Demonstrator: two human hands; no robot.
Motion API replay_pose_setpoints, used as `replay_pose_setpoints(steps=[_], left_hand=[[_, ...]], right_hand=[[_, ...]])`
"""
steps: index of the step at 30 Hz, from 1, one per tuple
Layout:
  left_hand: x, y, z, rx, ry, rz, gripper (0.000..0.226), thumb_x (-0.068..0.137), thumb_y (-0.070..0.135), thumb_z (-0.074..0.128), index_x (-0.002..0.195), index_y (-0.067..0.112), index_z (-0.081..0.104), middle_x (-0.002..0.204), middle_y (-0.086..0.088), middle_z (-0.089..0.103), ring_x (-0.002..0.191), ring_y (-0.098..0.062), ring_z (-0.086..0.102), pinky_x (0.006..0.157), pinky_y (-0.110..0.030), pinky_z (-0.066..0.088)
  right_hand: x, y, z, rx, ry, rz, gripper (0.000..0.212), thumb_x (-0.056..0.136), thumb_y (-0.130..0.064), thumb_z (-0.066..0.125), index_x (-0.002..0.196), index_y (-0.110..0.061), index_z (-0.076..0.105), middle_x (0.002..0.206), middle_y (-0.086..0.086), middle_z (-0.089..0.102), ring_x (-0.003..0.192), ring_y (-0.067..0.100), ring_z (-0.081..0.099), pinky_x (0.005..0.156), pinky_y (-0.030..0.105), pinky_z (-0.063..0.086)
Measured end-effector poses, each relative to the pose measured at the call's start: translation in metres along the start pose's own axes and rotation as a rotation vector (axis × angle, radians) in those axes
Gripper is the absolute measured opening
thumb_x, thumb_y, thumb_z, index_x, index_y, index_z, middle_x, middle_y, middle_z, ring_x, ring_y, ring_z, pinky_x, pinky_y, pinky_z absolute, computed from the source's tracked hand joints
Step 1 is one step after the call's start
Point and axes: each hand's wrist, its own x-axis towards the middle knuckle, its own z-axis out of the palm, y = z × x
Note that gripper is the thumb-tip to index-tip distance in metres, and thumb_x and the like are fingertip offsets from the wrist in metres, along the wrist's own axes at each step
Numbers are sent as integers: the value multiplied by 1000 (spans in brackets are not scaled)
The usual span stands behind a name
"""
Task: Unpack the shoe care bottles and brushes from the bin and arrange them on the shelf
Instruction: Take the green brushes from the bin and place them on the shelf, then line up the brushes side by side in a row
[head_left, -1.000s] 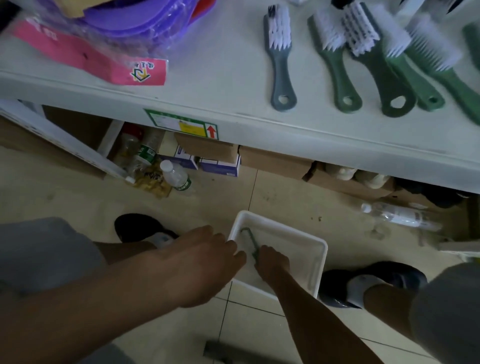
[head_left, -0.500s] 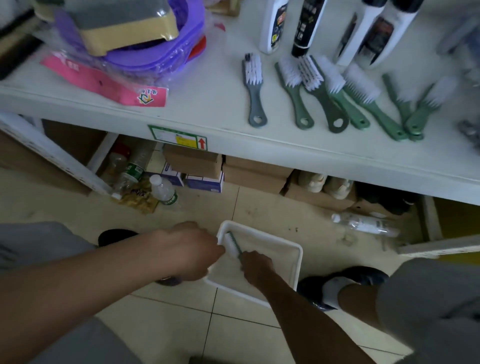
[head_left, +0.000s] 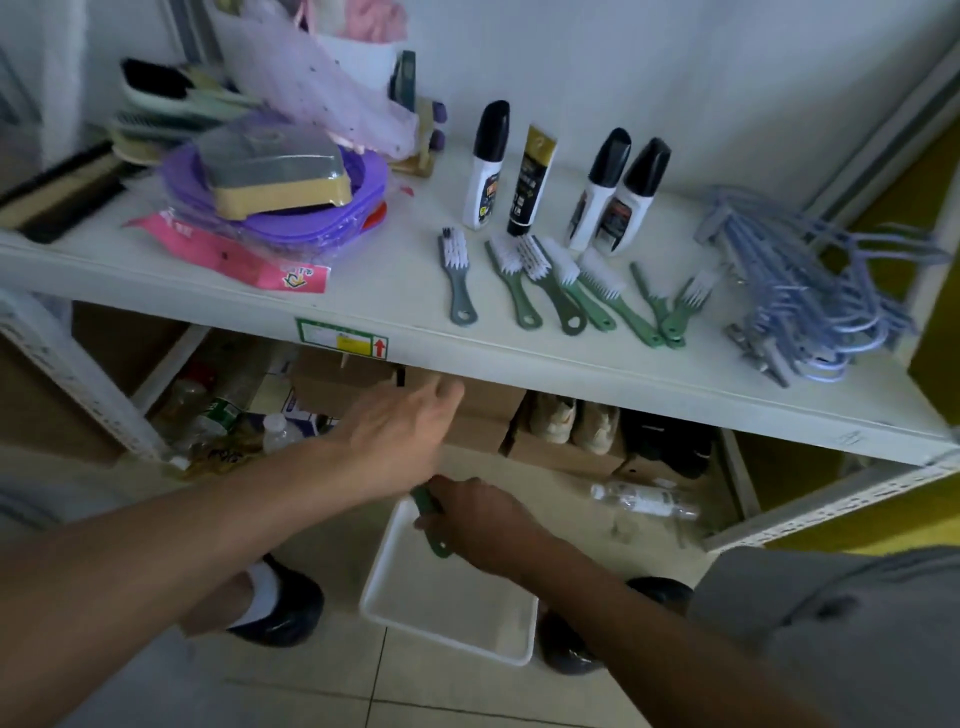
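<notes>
The right hand (head_left: 483, 519) grips a green brush (head_left: 435, 538) by its handle, over the far end of the bin (head_left: 447, 603). At its eleven o'clock the left hand (head_left: 400, 436) is released, fingers loose, holding nothing. The white bin lies on the floor at six o'clock. At twelve o'clock, on the shelf (head_left: 363, 291), a row of brushes (head_left: 566, 291) lies before four upright bottles (head_left: 597, 192). Hangers (head_left: 810, 296) lie at two o'clock.
</notes>
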Motion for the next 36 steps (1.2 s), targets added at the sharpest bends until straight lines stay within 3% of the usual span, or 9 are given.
replay_pose_setpoints(steps=[3, 7, 10, 15, 20, 24, 29, 33, 36], left_hand=[[-2, -2, -34, -150, 545, 29, 21, 79, 10, 55, 98, 12, 46, 86, -2, 46, 51, -17, 27, 57, -34, 25], [-9, -15, -60, -190, 730, 28, 18, 77, 6, 58, 91, 10, 47, 87, -3, 43, 62, -19, 32, 65, -30, 24], [-10, -21, -59, -188, 659, -57, 20, 79, 8, 58, 92, 12, 44, 87, -3, 42, 57, -23, 38, 58, -31, 17], [1, -36, -43, -135, 448, -160, 27, 83, 15, 60, 105, 16, 42, 93, -2, 39, 51, -16, 45, 42, -29, 32], [13, -50, -44, -142, 199, -316, 31, 88, 22, 63, 109, 16, 40, 106, -6, 36, 60, -17, 48, 48, -30, 35], [41, -47, -67, -202, 133, -345, 36, 91, 19, 56, 123, 12, 41, 110, -10, 41, 79, -22, 52, 59, -32, 37], [77, -41, -71, -358, 5, -341, 70, 93, 43, 58, 152, 30, 23, 149, -13, 22, 123, -38, 43, 94, -45, 44], [104, -45, -56, -183, 125, -414, 71, 97, 60, 40, 156, 35, 9, 160, -15, 12, 137, -40, 28, 105, -49, 34], [133, -40, -64, -217, 119, -443, 72, 95, 64, 37, 155, 34, 11, 150, -17, 29, 131, -37, 37, 100, -48, 37]], right_hand=[[-10, -28, -55, 163, 134, -44, 19, 100, -29, 51, 110, -15, 58, 92, 7, 69, 74, 25, 67, 67, 39, 55], [7, -43, -119, 286, 388, -76, 12, 95, -18, 48, 94, -9, 56, 74, 6, 65, 66, 23, 65, 64, 41, 55], [37, -42, -153, 276, 425, 21, 14, 94, -22, 53, 96, -9, 59, 80, 8, 69, 69, 21, 67, 61, 35, 53], [84, -39, -177, 180, 407, 153, 25, 93, -21, 59, 113, -9, 67, 102, 13, 71, 85, 28, 70, 76, 37, 58], [89, -37, -182, -44, 410, 190, 32, 97, -31, 59, 118, -7, 63, 107, 14, 67, 89, 28, 67, 69, 32, 54], [76, -30, -185, -227, 416, 174, 33, 97, -37, 54, 120, -13, 56, 109, 13, 64, 94, 31, 66, 68, 33, 50], [50, -2, -208, -386, 485, 73, 33, 96, -37, 50, 125, -21, 52, 114, 5, 63, 103, 29, 64, 75, 37, 52], [46, 41, -229, -425, 530, 35, 36, 96, -37, 51, 129, -23, 51, 121, 1, 56, 114, 25, 54, 89, 40, 51], [47, 70, -235, -407, 561, 58, 48, 97, -49, 49, 141, -30, 44, 139, -3, 49, 127, 22, 47, 102, 38, 42]])
